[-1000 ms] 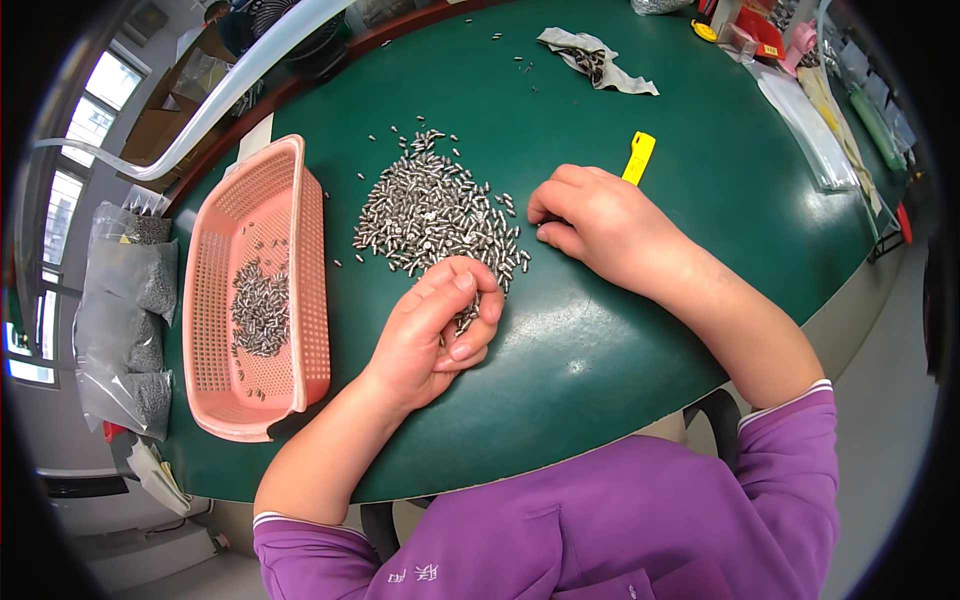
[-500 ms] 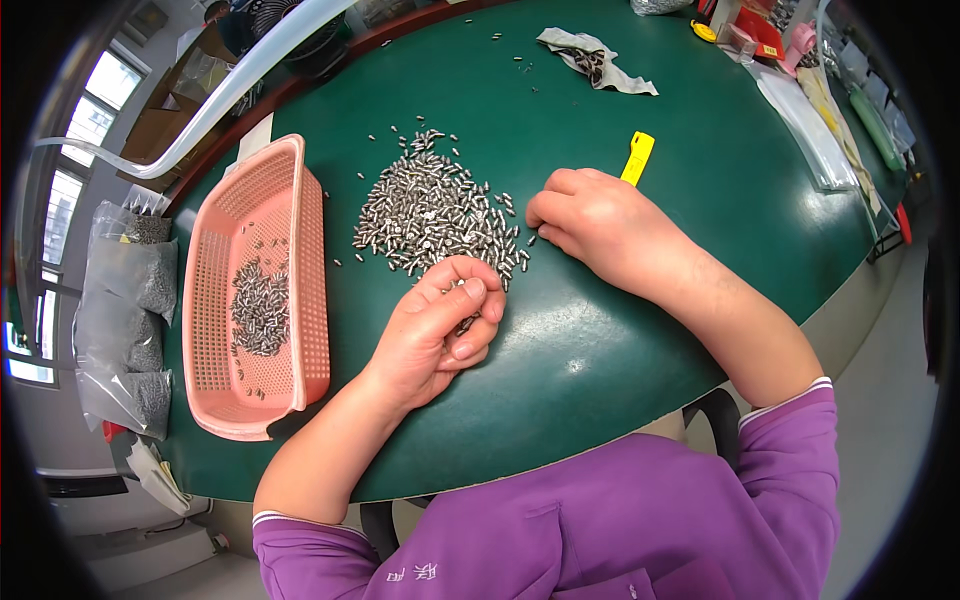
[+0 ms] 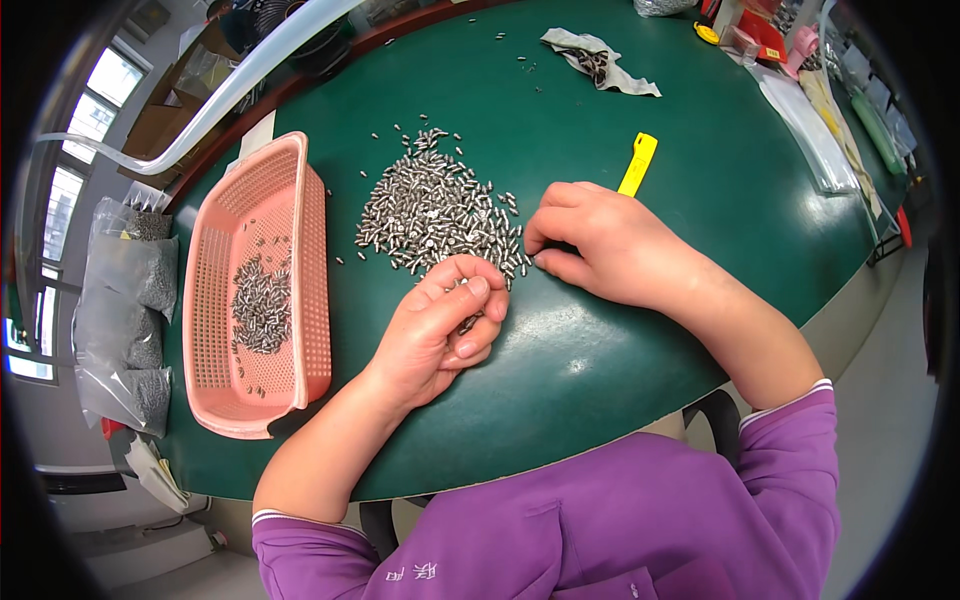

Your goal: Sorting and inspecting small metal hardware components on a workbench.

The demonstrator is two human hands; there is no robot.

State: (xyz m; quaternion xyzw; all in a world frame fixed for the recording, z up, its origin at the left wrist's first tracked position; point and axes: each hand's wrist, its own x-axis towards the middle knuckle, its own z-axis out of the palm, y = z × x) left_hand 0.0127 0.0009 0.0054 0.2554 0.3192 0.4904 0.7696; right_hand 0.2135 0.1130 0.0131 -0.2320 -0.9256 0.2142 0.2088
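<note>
On the green counter [image 3: 620, 330] a heap of small metal pins [image 3: 435, 210] lies just right of a pink plastic basket [image 3: 310, 280], which already holds a smaller batch of the same pins on its mesh floor. The left hand [image 3: 440, 330] rests at the near edge of the heap, curled palm-up with the fingers cupped around a few pins; one shows between thumb and fingers. The right hand [image 3: 600, 240] lies knuckles-up at the heap's right edge, its fingertips pinched together against the counter at the outermost pins; whether it grips one there I cannot tell.

Against the pictures from a second ago, very little has shifted: the left hand stays cupped in the same spot, and the right hand's fingertips have drawn slightly closer to the heap's rim. That reads as picking and gathering in progress, the heap large, the basket only thinly filled.

Farther right lie a yellow plastic strip [image 3: 638, 163] and, at the far side, a crumpled bag [image 3: 600, 62]. Clear bags of pins [image 3: 130, 300] sit left of the basket.
</note>
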